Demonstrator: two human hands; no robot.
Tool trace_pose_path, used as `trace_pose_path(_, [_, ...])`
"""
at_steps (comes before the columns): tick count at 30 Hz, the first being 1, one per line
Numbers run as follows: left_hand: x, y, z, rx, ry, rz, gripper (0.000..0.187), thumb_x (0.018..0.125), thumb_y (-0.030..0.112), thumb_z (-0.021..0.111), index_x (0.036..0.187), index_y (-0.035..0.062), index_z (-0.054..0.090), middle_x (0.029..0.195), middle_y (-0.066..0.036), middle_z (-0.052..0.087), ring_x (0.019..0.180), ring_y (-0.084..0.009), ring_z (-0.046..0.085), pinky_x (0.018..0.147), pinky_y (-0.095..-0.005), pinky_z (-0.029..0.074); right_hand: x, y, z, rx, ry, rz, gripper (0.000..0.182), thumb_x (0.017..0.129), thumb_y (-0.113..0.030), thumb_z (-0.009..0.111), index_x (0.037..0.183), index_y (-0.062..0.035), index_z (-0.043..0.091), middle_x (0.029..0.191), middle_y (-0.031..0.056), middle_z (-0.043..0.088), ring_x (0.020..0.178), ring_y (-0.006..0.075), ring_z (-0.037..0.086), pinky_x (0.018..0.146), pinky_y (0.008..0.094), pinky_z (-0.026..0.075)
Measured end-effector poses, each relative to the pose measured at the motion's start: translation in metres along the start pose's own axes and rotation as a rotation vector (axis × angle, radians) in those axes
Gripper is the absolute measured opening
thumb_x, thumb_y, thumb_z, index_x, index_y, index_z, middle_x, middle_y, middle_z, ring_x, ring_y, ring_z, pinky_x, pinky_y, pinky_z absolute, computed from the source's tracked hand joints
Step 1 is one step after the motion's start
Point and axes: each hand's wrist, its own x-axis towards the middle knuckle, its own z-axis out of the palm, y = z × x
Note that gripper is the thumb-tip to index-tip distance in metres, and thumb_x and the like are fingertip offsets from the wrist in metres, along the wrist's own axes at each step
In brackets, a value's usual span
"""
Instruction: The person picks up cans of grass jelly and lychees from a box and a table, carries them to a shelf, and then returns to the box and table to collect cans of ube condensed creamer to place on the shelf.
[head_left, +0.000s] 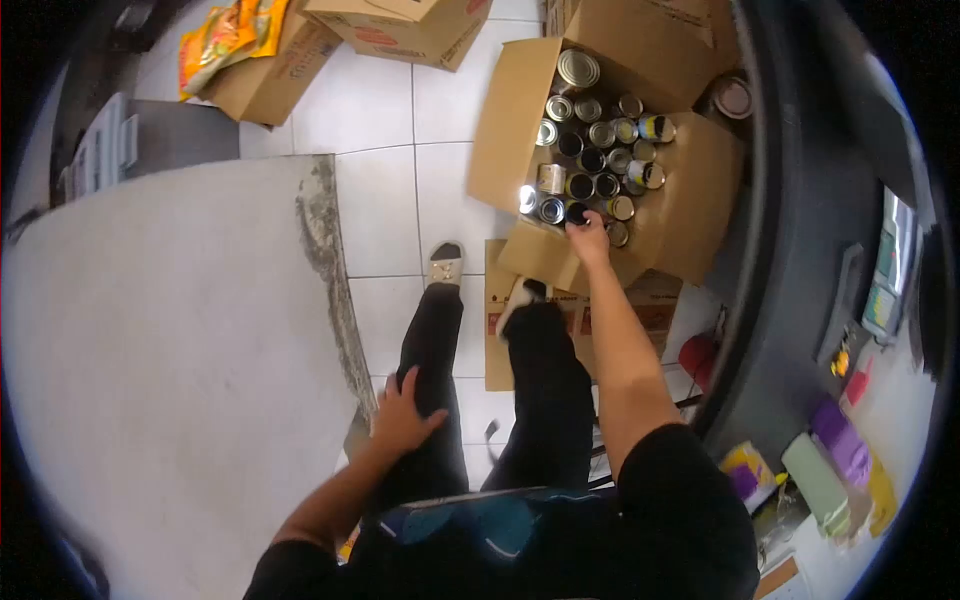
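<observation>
My right hand (588, 240) reaches into the near side of an open cardboard box (512, 130). Its fingers close on the rim of a dark-topped tin can (577, 212); the can's lower part is hidden. Around it stand several other cans, some with shiny metal lids, such as the large can (578, 68) at the far end. One light-labelled can (551, 178) lies on its side, close to the hand. My left hand (404, 414) rests on my left leg, fingers spread, holding nothing.
A pale slab (170, 330) with a chipped edge fills the left side. Flattened cardboard (500, 350) lies under my right foot. Further off are another carton (400, 35) and orange packets (230, 40). On the right, a dark surface (790, 300) borders the box; bottles and packs lie beyond.
</observation>
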Motion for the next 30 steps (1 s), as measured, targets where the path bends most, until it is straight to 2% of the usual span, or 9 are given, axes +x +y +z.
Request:
trace_pose_path(6, [0.04,0.002,-0.013,-0.052,0.154,-0.009,0.098,0.063,0.035,0.081,0.142,0.0143,0.026,0.14,-0.031,0.025,0.128,-0.0473,0.028,0.106,-0.0526,0.028,0.167,0.009,0.101,-0.282,-0.042,0.066,0.064,0.071,-0.033,0.074,0.117,0.0047,0.049,0.11,0.0215,0.062,0.103,0.0342,0.06,0.089,0.0385,0.048])
trace_pose_path(14, [0.069,0.022,-0.028,-0.086,0.231,-0.045,0.098,0.058,0.03,0.083,0.139,0.0161,0.03,0.14,-0.03,0.022,0.127,-0.048,0.029,0.104,-0.0547,0.028,0.225,0.022,0.161,-0.276,-0.04,0.039,0.091,0.064,-0.021,0.083,0.132,0.0033,0.028,0.117,0.0229,0.057,0.107,0.0332,0.059,0.09,0.0388,0.049])
trace_pose_path(17, [0.064,0.028,-0.032,-0.101,0.188,-0.027,0.098,0.058,0.031,0.083,0.139,0.0162,0.03,0.14,-0.03,0.023,0.127,-0.0483,0.029,0.103,-0.0546,0.029,0.199,0.001,0.119,0.093,-0.194,0.199,0.086,0.063,-0.022,0.083,0.129,0.0032,0.034,0.115,0.019,0.059,0.103,0.0306,0.06,0.089,0.0408,0.05])
trace_pose_path(18, [0.062,0.029,-0.028,-0.092,0.186,-0.002,0.097,0.058,0.032,0.083,0.139,0.0163,0.031,0.14,-0.03,0.023,0.126,-0.0486,0.029,0.103,-0.0546,0.029,0.193,0.016,0.109,0.313,-0.163,-0.005,0.076,0.068,-0.028,0.079,0.126,0.0034,0.041,0.112,0.0174,0.06,0.099,0.0303,0.061,0.086,0.0425,0.051])
trace_pose_path(21, [0.054,0.033,-0.02,-0.033,0.146,0.011,0.093,0.061,0.035,0.081,0.138,0.0159,0.033,0.138,-0.031,0.027,0.126,-0.049,0.031,0.102,-0.0544,0.03,0.16,0.039,0.075,1.226,-0.476,0.25,0.074,0.079,-0.045,0.066,0.13,0.0014,0.04,0.113,0.0226,0.058,0.099,0.0343,0.06,0.087,0.0441,0.051])
trace_pose_path(24, [0.043,0.041,-0.018,0.008,0.058,-0.008,0.089,0.064,0.037,0.079,0.138,0.0155,0.035,0.137,-0.03,0.03,0.126,-0.0479,0.032,0.103,-0.0534,0.03,0.09,0.016,0.029,1.718,-0.855,0.184,0.075,0.081,-0.056,0.056,0.13,0.0001,0.041,0.113,0.0226,0.056,0.101,0.0385,0.058,0.086,0.0506,0.049])
trace_pose_path(27, [0.034,0.036,-0.015,0.031,0.03,0.045,0.09,0.063,0.035,0.08,0.138,0.0132,0.035,0.136,-0.029,0.032,0.126,-0.046,0.033,0.104,-0.0519,0.03,0.025,-0.011,-0.009,1.865,-1.0,0.234,0.079,0.079,-0.059,0.058,0.13,-0.0004,0.042,0.114,0.0215,0.055,0.102,0.0392,0.057,0.087,0.0532,0.047])
trace_pose_path(29, [0.028,0.035,-0.018,-0.066,0.099,0.205,0.093,0.061,0.033,0.082,0.138,0.0109,0.034,0.137,-0.028,0.032,0.126,-0.0451,0.033,0.105,-0.051,0.029,-0.032,-0.039,-0.036,1.949,-0.903,0.4,0.081,0.078,-0.059,0.061,0.13,-0.0005,0.042,0.114,0.0207,0.056,0.101,0.0402,0.057,0.087,0.0526,0.048])
trace_pose_path(30, [0.026,0.04,-0.022,-0.171,0.164,0.338,0.094,0.06,0.032,0.083,0.138,0.0096,0.034,0.137,-0.028,0.032,0.127,-0.0449,0.033,0.106,-0.0505,0.029,-0.058,-0.039,-0.045,1.672,-0.766,0.384,0.082,0.076,-0.059,0.064,0.13,-0.0005,0.042,0.117,0.0208,0.055,0.102,0.0406,0.057,0.087,0.0538,0.048])
